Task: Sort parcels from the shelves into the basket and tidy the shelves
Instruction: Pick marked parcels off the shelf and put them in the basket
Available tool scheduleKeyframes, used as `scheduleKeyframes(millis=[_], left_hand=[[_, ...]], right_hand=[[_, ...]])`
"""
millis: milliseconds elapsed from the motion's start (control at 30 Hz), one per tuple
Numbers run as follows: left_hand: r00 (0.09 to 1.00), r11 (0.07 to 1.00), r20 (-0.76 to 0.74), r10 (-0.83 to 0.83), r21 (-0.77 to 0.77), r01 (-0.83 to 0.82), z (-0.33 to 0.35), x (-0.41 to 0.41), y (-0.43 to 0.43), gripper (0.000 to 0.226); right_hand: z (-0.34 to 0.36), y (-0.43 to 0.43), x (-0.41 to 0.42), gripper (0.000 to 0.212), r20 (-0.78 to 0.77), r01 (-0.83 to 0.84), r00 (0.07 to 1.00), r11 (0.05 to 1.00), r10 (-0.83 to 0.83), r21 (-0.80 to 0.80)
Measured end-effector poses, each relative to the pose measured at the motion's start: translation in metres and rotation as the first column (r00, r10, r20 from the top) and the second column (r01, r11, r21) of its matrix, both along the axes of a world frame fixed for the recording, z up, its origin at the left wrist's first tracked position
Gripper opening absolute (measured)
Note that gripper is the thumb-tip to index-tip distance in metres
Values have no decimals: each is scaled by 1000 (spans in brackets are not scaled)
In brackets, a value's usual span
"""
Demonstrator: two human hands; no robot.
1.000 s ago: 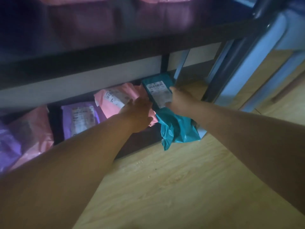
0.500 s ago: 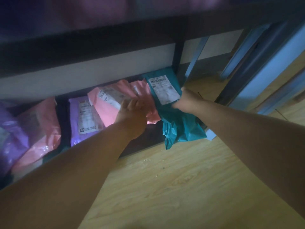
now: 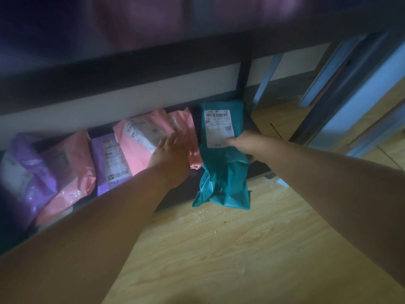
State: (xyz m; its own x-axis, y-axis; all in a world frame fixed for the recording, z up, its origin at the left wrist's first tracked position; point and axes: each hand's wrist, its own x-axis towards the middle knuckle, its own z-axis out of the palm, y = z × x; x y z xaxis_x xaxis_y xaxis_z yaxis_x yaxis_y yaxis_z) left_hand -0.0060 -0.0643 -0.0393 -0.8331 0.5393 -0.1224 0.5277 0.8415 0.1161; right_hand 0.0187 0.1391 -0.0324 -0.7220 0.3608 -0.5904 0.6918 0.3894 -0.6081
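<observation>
The teal parcel (image 3: 221,163) lies at the bottom shelf's (image 3: 175,194) right end, long axis front-to-back, tail overhanging the floor, gripped at its right edge by the right hand (image 3: 243,142), while the left hand (image 3: 173,150) rests open on the neighbouring pink parcel (image 3: 140,145).

The left hand (image 3: 173,153) has flattened, fingers (image 3: 169,140) spread, onto the pink plastic mailer parcel (image 3: 142,141). The right hand (image 3: 245,142) has shifted to the teal plastic mailer parcel (image 3: 221,163)'s right edge.

Both arms stretched forward; left hand (image 3: 169,153) flat, fingers extended (palm down); right hand (image 3: 246,142) curled, gripping.
</observation>
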Motion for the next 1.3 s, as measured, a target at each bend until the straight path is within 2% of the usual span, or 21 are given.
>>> scheduleKeyframes(millis=[100, 167, 267, 333, 400, 500, 567, 633, 700, 733, 800, 867, 933, 1033, 1200, 1300], left_hand=[[995, 999, 84, 48, -11, -48, -3, 1, -1, 62], [996, 998, 92, 22, -64, -16, 1, 6, 1, 63], [996, 984, 77, -53, -166, 65, 14, 17, 4, 57], [996, 983, 62, -61, -172, 71, 18, 18, 3, 59], [997, 990, 54, -60, -121, 66, 19, 18, 3, 63], [995, 998, 83, -56, -1, 57, 32, 24, 2, 50], [990, 994, 137, -45, 110, 30, 47, 38, 1, 42], [974, 972, 228, 2, 227, -55, 60, 52, 1, 44], [904, 908, 424, 59, 352, -225, 69, 66, 2, 53], [825, 840, 562, 61, 417, -346, 73, 72, 2, 58], [626, 666, 780, -17, 476, -575, 78, 83, 3, 55], [506, 542, 858, -87, 468, -699, 79, 92, 2, 44], [476, 476, 873, -106, 465, -746, 79, 98, 4, 42], [434, 415, 891, -138, 449, -791, 80, 104, 6, 42], [390, 367, 905, -168, 425, -828, 72, 110, 3, 38], [364, 325, 911, -192, 409, -853, 64, 109, -6, 39]], right_hand=[[-3, -6, 12, 34, 4, 93, 996, 983, -93, -161], [-6, -9, 17, 34, -20, 150, 987, 964, -159, -218], [-1, -10, 23, 38, -44, 265, 959, 940, -281, -215], [5, -7, 27, 37, -61, 295, 949, 938, -311, -184], [12, -3, 35, 34, -69, 297, 948, 942, -310, -154], [25, 2, 47, 41, -90, 315, 937, 930, -336, -189], [31, 4, 58, 48, -97, 316, 935, 924, -342, -216], [35, 7, 66, 60, -91, 304, 937, 918, -336, -254], [55, -4, 82, 57, -89, 296, 936, 898, -341, -327], [63, -9, 89, 46, -107, 290, 930, 882, -351, -372], [73, -14, 104, 32, -141, 252, 930, 868, -339, -427], [74, -16, 117, 37, -181, 206, 928, 851, -327, -484], [72, -13, 128, 45, -219, 157, 924, 832, -314, -532], [72, -7, 144, 44, -250, 59, 933, 797, -258, -602], [58, 1, 153, 46, -245, -53, 956, 725, -162, -687], [53, 0, 148, 49, -265, -104, 958, 721, -113, -685]])
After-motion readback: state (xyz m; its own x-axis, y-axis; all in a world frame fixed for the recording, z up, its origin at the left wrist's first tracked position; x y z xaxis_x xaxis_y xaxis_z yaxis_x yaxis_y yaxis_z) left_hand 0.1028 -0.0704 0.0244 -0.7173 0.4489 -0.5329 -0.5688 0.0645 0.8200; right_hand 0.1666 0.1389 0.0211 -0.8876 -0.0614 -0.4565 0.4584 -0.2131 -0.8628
